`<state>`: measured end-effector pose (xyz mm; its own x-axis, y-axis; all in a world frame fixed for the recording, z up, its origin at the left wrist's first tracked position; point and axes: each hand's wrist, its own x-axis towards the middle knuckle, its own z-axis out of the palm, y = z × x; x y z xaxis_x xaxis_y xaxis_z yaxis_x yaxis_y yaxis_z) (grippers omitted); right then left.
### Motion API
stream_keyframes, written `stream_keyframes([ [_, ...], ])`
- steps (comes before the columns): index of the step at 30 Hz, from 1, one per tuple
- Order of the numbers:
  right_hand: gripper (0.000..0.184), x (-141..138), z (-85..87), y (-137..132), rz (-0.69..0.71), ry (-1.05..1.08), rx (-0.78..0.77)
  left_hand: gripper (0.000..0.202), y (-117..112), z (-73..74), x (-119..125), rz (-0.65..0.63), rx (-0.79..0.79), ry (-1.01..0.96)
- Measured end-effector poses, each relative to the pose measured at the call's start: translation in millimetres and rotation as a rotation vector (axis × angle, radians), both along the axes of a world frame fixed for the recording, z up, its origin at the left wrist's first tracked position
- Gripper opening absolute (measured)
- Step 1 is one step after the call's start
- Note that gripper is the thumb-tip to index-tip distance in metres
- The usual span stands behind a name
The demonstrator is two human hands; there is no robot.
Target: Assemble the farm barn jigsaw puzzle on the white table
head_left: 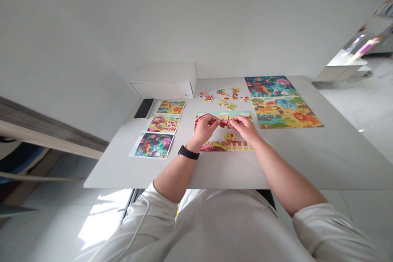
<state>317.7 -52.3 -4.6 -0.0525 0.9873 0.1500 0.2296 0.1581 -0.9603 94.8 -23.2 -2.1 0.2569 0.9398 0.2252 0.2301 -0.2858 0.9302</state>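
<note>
Between the fingertips of both hands is a small red and orange puzzle piece [225,121], partly covered by the fingers. My left hand [205,127] pinches its left side, and my right hand [245,127] pinches its right side. Both are over the farm puzzle [211,146], which shows a red barn, a fence and a pink pig. My hands hide much of its middle. Beyond it, several loose puzzle pieces [231,106] are scattered on the table.
Three picture cards [153,145] form a column on the left, beside a dark phone [144,108]. A white box [162,89] stands at the back left against the wall. To the right are a jungle picture [272,86] and a safari picture [287,112] on the white table [337,159].
</note>
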Motion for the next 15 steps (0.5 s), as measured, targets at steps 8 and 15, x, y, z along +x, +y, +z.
stream_keyframes([
  [8, 0.042, 0.5, -6.4, 1.3, -0.006, -0.027, -0.021, 0.024, 3.0, -3.7, -0.9, 0.009, 0.019, -0.035],
  [15, 0.036, -1.2, -9.3, 3.5, -0.012, 0.052, -0.046, 0.031, 3.8, -5.4, -2.0, 0.023, -0.053, -0.127],
])
